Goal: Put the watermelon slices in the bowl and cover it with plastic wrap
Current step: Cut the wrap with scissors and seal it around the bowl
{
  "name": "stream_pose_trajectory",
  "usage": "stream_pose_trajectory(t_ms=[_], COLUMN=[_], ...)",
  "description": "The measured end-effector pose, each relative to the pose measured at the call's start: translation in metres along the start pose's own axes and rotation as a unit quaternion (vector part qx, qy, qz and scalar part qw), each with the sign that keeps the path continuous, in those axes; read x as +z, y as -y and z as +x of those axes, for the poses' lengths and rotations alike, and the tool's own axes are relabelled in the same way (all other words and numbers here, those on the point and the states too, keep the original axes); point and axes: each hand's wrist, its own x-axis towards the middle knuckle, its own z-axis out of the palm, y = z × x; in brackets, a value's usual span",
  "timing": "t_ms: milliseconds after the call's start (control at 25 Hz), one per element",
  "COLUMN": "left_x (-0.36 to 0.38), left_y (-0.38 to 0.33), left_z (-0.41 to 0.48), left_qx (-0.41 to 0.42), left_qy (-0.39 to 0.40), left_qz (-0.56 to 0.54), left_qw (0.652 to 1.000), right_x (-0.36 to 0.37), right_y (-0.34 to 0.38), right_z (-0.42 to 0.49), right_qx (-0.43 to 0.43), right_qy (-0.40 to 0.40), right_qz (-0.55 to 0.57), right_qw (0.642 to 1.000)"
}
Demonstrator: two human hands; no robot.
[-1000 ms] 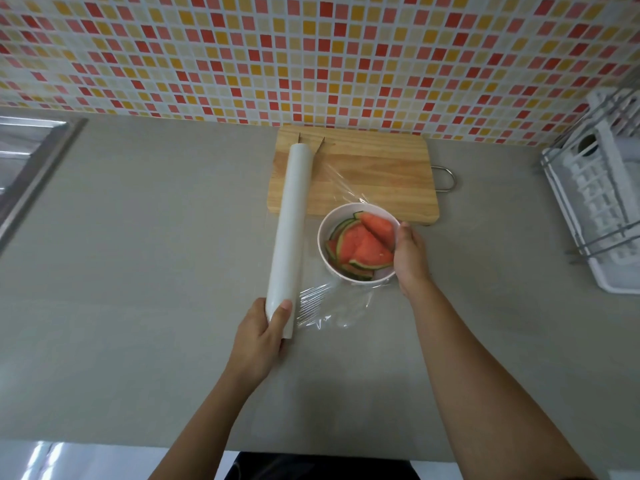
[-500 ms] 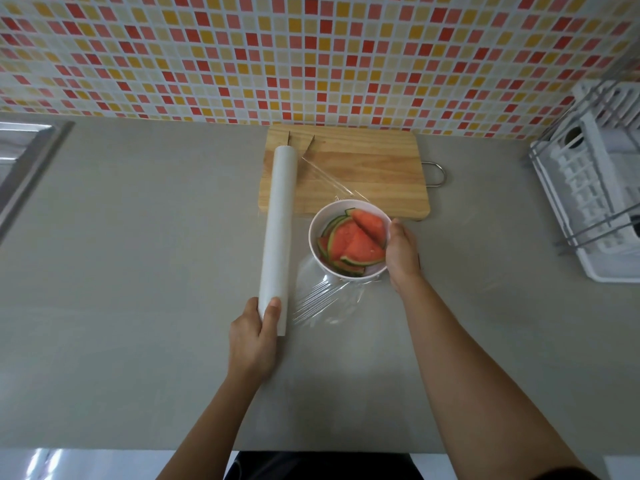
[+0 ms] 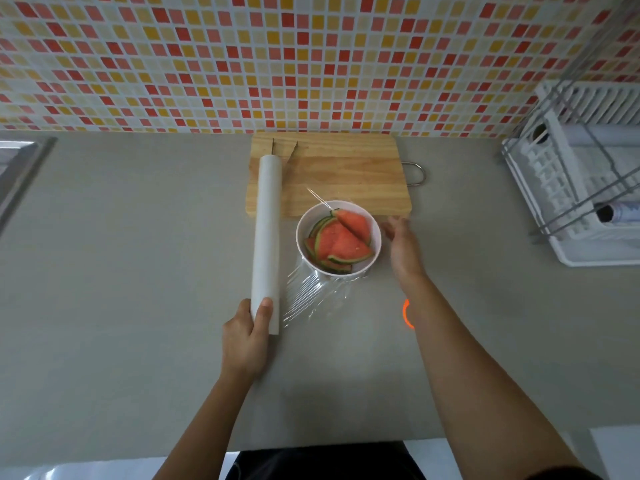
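A white bowl (image 3: 375,233) stands on the grey counter just in front of the cutting board, with several red watermelon slices (image 3: 341,240) in it. A long white roll of plastic wrap (image 3: 266,230) lies lengthwise to the bowl's left. My left hand (image 3: 247,336) grips its near end. Clear film (image 3: 311,292) runs from the roll toward the bowl and bunches in wrinkles at the bowl's near side. My right hand (image 3: 401,245) hovers just right of the bowl, fingers relaxed, holding nothing.
A wooden cutting board (image 3: 346,174) with a metal handle lies against the tiled wall behind the bowl. A white dish rack (image 3: 585,199) stands at the right. A steel sink edge (image 3: 14,168) shows at the far left. The counter's front edge is near my body.
My right hand has let go of the bowl's right rim and moved slightly right, away from it. The left hand still grips the roll in about the same place.
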Motion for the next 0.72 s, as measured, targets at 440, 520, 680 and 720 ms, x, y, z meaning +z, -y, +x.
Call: stream_pose_trajectory(t_ms=[440,520,680,720], left_x=[0.0,0.0,-0.001,-0.001], left_y=[0.006,0.007,0.007,0.007], left_z=[0.002,0.002,0.002,0.002], left_qx=[0.005,0.005,0.012,0.014], left_qy=[0.016,0.02,0.021,0.021], left_qz=[-0.008,-0.012,-0.017,-0.021], left_qw=[1.0,1.0,1.0,0.999], right_x=[-0.054,-0.055,-0.051,-0.048], right_y=[-0.056,-0.06,-0.043,-0.033], right_z=[-0.069,-0.074,-0.081,-0.083], right_qx=[0.0,-0.002,-0.022,-0.049], right_qy=[-0.079,-0.074,-0.046,-0.039], right_qz=[-0.402,-0.416,-0.383,-0.322], right_qw=[0.912,0.906,0.922,0.945])
